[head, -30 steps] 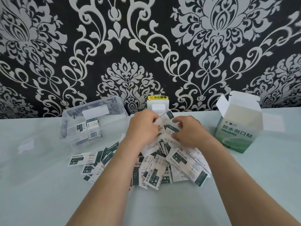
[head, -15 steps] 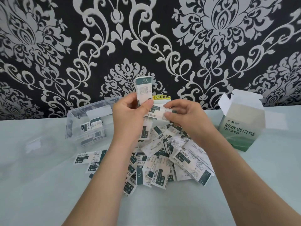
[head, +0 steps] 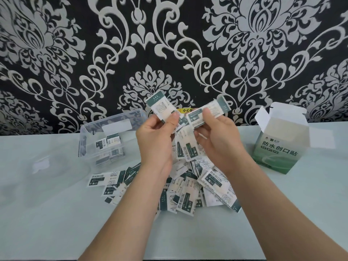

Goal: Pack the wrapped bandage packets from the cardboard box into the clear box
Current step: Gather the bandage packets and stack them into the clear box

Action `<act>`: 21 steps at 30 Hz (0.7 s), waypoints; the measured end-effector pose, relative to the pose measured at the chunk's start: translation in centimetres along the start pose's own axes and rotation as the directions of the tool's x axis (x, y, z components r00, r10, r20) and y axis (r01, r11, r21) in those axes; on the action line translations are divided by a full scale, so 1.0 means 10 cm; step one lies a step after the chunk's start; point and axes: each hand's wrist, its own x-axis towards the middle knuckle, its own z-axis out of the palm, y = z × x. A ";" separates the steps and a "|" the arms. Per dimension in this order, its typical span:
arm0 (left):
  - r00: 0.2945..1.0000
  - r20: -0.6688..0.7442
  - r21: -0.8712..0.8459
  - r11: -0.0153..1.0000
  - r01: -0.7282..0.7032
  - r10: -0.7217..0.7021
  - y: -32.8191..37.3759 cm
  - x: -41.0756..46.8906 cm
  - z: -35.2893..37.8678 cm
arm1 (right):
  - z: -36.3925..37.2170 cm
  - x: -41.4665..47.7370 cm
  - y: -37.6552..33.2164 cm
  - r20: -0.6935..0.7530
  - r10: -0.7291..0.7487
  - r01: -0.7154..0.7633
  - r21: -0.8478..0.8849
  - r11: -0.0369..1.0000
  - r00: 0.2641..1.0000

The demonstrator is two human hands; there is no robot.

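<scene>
Single view, worn on head, wide-angle. Faces forward and somewhat down, across pale table (head: pixel 56 223) toward patterned wall (head: pixel 169 44). Gives upper half of frame to wall, lower half to table. Catches both forearms entering from bottom edge. Places left hand (head: pixel 156 140) and right hand (head: pixel 220 144) near centre, close to lens, above pile of packets (head: pixel 188 187). Holds clear box (head: pixel 88 132) left of centre and cardboard box (head: pixel 278 146) at right, both farther off, near wall. Shows table's far edge slightly tilted, higher at right.
</scene>
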 end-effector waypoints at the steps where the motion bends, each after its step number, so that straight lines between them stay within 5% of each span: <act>1: 1.000 -0.024 -0.014 1.000 -0.012 0.012 0.02 0.02 -0.02 | -0.04 0.01 -0.03 -0.056 0.002 0.000 0.025 1.000 0.998; 5: 0.998 -0.055 -0.099 0.995 -0.022 0.016 0.12 0.08 -0.12 | -0.13 0.02 -0.08 -0.077 0.057 -0.074 -0.243 0.967 0.995; 9: 0.997 -0.054 -0.152 0.987 0.052 -0.061 0.09 0.04 -0.07 | -0.07 -0.02 0.01 0.221 0.409 -0.391 -0.123 0.912 0.885; 14: 0.991 -0.112 0.001 0.997 0.075 -0.074 0.00 0.02 -0.06 | -0.05 -0.04 0.09 0.444 0.403 -0.338 -0.221 0.915 0.800; 21: 0.990 -0.107 0.092 0.993 -0.079 0.089 0.12 0.06 -0.11 | -0.09 0.05 0.10 0.305 0.362 -0.310 -0.206 0.928 0.881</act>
